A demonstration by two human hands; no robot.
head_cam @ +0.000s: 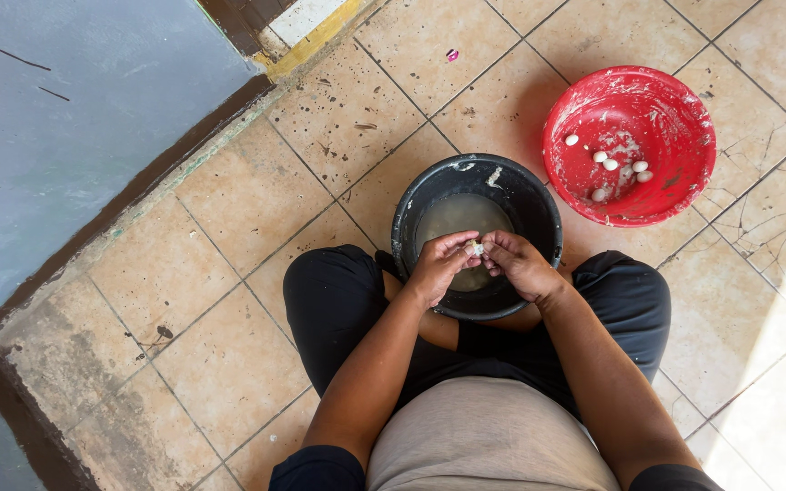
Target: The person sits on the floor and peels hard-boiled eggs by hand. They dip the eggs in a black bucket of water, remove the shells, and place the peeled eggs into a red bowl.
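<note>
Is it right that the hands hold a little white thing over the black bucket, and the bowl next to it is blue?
Not quite. The bowl is red, not blue, as the head view shows. The rest holds: both hands hold a little white thing over the black bucket.

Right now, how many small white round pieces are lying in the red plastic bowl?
6 small white round pieces: one alone at the upper left of the red plastic bowl, four clustered near the middle, one lower down. White smears may hide more.
</note>
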